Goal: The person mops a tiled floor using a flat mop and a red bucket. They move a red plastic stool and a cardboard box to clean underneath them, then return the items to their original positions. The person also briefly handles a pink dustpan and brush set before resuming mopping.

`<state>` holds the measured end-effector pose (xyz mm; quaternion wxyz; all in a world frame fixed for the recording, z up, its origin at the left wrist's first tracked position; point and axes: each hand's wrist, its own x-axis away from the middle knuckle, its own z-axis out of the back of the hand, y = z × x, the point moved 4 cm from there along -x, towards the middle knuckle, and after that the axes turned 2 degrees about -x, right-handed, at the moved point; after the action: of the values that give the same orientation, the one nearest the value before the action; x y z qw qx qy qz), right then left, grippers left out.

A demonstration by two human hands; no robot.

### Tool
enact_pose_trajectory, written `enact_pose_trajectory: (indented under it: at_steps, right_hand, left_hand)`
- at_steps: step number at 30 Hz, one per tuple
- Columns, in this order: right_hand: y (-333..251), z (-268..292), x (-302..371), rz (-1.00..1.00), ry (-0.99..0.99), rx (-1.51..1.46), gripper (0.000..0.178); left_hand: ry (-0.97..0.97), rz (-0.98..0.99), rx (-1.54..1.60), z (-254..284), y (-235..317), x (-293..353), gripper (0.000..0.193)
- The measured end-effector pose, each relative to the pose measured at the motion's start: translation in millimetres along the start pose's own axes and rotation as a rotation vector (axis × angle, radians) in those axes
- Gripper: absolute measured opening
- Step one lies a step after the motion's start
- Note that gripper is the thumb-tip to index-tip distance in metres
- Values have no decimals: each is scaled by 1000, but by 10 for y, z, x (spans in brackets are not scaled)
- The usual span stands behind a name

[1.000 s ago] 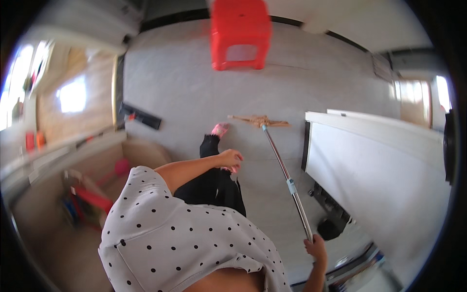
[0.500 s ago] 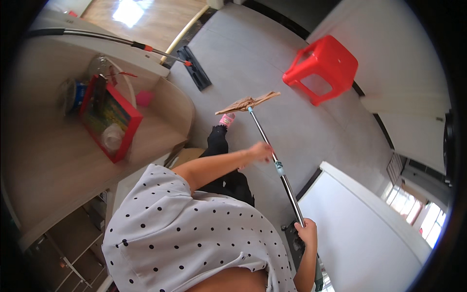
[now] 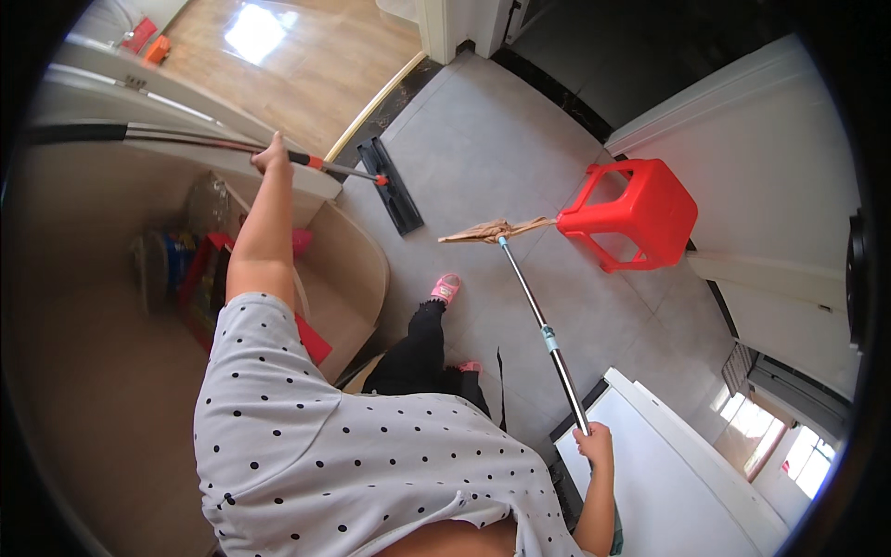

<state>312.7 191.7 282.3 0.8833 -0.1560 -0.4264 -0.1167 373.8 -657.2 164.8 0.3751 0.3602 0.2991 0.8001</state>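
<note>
While the telescopic mop point(image 3: 548, 337) is gripped at its upper pole by the right hand point(image 3: 596, 444) | its tan cloth point(image 3: 490, 231) is spread just beside the red plastic stool point(image 3: 657, 213); contact with the grey tile floor point(image 3: 487, 139) cannot be told | the black-headed flat mop point(image 3: 315, 161) is clasped mid-pole by the left hand point(image 3: 272, 155) | pink slippers point(image 3: 445, 289) are worn below

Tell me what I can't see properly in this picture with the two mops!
All in the head view:
- Red tray: partly hidden behind the left forearm.
- Handle end of the black mop: lost in the dark left rim.
- Left hand: its fingers' grip is hidden by the hand itself.
- Rear pink slipper: partly covered by the trouser leg.
- Blue container: too blurred.
</note>
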Motion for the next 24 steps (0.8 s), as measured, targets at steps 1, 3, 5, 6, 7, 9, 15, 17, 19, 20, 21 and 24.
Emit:
enact_pose_trajectory:
  at_steps: [1, 3, 5, 6, 7, 9, 15, 17, 19, 20, 21, 24]
  right_hand:
    - [-218, 70, -8, -13, -6, 15, 17]
    - [-433, 164, -67, -48, 16, 87, 19]
    - [-491, 233, -130, -85, 58, 213, 24]
    - [-687, 302, -104, -60, 85, 292, 24]
    - [-840, 359, -64, -39, 108, 376, 24]
    - [-980, 469, -93, -98, 87, 383, 25]
    - [-873, 745, -531, 28, 114, 421, 17]
    - [-973, 886, -586, 23, 96, 451, 17]
    - [-1070, 1006, -650, -83, 16, 438, 24]
    - [-1065, 1057, -708, -87, 0, 444, 25]
    - [-1054, 1101, -759, -92, -11, 446, 25]
    - [-1069, 1204, -921, -53, 0, 468, 25]
  left_hand:
    - [-69, -8, 78, 2, 44, -233, 86]
    - [-217, -30, 215, -51, 61, -458, 72]
    - [-10, -36, 199, -94, 147, -238, 71]
    - [35, -78, 245, -91, 279, -175, 69]
    - [81, -118, 284, -90, 311, -138, 66]
    - [6, -57, 333, -137, 328, -253, 55]
    - [-84, -512, 107, -487, 450, -361, 28]
    - [-310, -718, 263, -518, 734, 171, 23]
    - [-433, -855, 206, -487, 1172, 667, 19]
    - [-540, -895, 228, -455, 1413, 963, 19]
    - [-643, -844, 234, -424, 1652, 1333, 18]
    - [-740, -939, 167, -520, 2214, 1780, 17]
